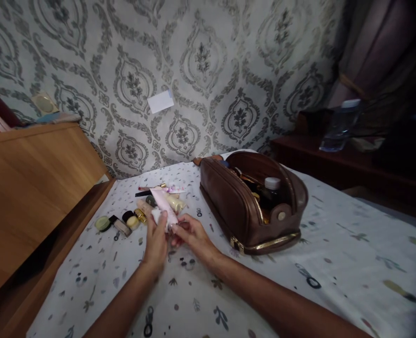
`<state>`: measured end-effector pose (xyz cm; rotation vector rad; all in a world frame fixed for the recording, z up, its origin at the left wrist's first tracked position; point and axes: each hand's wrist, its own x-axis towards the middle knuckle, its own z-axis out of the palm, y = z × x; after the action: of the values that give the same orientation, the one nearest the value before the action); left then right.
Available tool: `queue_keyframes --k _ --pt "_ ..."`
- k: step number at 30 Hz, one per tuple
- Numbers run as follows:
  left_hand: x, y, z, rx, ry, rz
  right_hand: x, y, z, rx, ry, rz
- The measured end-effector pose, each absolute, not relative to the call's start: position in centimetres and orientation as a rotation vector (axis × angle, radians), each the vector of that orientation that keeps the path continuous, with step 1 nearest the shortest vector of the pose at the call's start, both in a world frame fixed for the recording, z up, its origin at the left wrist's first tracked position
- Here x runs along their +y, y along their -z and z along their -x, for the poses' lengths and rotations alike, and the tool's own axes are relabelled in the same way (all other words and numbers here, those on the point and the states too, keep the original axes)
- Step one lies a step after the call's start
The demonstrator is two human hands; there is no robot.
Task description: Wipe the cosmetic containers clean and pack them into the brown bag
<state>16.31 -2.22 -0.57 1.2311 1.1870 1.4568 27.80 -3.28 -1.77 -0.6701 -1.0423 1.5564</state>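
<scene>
Left hand (pixel 155 240) and right hand (pixel 191 234) both grip the pink tube (pixel 164 205) just above the sheet (pixel 334 263), with a white wipe (pixel 156 215) pressed on it. The open bag (pixel 239 211) sits to the right.

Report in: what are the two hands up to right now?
Left hand holds white wad against pink tube. Right hand fingers pinch the tube's lower end. Brown bag open alongside, untouched. Small makeup pieces lie just behind.
</scene>
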Motion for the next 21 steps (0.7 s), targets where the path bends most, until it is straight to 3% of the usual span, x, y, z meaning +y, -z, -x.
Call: queue_keyframes --k 6,12,17,21 --pt "-1.8 -4.1 -15.4 1.046 -1.459 -0.860 -4.3 1.2 -27.2 -1.127 -1.852 0.521" --pt "-2.9 -5.3 -15.4 1.286 -1.437 -1.339 -5.0 -3.3 -30.2 -1.281 -1.102 0.894" --pt "-4.2 -8.3 -19.3 1.110 -1.118 -2.054 -6.0 -8.2 -36.2 -1.243 -1.183 0.732" --pt "-4.6 -10.2 -23.2 0.990 -0.968 -2.246 -7.3 -9.3 -40.5 -1.293 -1.127 0.709"
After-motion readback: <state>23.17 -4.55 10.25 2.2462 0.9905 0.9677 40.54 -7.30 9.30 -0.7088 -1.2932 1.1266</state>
